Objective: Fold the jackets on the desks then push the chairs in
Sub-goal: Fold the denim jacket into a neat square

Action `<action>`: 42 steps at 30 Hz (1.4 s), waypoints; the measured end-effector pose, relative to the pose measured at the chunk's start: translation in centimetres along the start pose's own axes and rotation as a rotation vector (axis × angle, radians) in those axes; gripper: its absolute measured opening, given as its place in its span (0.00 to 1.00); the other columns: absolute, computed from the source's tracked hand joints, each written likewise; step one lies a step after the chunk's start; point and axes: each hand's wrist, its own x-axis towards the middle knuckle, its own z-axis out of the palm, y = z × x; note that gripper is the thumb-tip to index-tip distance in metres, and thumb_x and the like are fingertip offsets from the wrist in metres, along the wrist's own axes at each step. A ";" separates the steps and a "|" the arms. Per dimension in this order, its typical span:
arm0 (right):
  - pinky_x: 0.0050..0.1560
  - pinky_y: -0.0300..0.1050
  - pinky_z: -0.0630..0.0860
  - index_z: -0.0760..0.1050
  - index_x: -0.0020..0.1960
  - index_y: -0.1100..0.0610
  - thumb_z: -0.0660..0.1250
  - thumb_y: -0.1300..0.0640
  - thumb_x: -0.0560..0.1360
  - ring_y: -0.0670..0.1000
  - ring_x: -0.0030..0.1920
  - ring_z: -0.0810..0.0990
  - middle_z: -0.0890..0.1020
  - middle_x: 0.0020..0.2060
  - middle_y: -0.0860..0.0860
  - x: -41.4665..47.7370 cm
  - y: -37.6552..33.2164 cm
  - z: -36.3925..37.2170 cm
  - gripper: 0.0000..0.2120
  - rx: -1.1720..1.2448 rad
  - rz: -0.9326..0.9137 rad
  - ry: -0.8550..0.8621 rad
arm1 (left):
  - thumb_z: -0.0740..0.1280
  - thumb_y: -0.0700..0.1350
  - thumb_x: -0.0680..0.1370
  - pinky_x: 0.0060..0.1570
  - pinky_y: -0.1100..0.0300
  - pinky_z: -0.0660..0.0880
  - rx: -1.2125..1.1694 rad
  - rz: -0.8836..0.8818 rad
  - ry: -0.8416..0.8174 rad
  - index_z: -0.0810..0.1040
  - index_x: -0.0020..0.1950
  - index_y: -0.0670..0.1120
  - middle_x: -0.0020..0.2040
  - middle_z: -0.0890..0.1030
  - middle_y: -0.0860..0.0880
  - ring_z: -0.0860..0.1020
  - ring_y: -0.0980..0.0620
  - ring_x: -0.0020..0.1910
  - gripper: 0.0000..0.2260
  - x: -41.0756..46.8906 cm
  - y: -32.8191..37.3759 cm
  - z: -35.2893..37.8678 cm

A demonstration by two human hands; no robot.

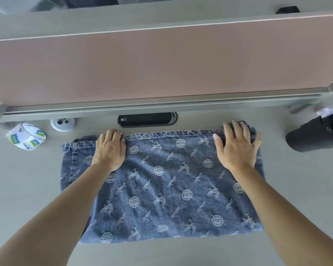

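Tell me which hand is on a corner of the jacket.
The right hand: it covers the denim jacket's far right corner; the left hand rests on the far edge, short of the left corner.

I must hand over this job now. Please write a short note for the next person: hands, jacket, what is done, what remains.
Left hand: on the denim jacket at its far hem, fingers bent; grip unclear.
Right hand: flat, pressing the far right corner.
Jacket: lies on the desk as a folded rectangle, before the divider.
Done: the fold looks nearly finished.
To do: perhaps one more fold; chairs, not in view, to push in.
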 end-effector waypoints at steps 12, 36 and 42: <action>0.75 0.68 0.38 0.47 0.81 0.50 0.44 0.40 0.82 0.60 0.80 0.42 0.45 0.81 0.54 -2.0 -5.0 -2.7 0.30 0.081 0.055 -0.140 | 0.52 0.50 0.83 0.57 0.45 0.69 0.073 -0.270 -0.101 0.72 0.58 0.43 0.53 0.76 0.42 0.74 0.41 0.52 0.15 -7.8 3.3 0.9; 0.78 0.57 0.40 0.44 0.81 0.47 0.31 0.33 0.74 0.57 0.80 0.39 0.39 0.81 0.53 -20.3 -4.5 -2.2 0.38 0.160 -0.164 -0.424 | 0.56 0.71 0.77 0.42 0.52 0.80 -0.040 -0.030 -0.404 0.72 0.42 0.47 0.38 0.78 0.48 0.78 0.48 0.37 0.26 -5.6 9.8 -2.0; 0.77 0.63 0.36 0.41 0.81 0.45 0.44 0.34 0.81 0.58 0.79 0.33 0.34 0.80 0.51 -22.0 -7.5 -3.8 0.33 0.284 0.149 -0.346 | 0.56 0.64 0.81 0.32 0.57 0.74 -0.151 -0.202 -0.285 0.73 0.48 0.42 0.39 0.76 0.47 0.75 0.49 0.34 0.25 -9.1 7.3 -2.5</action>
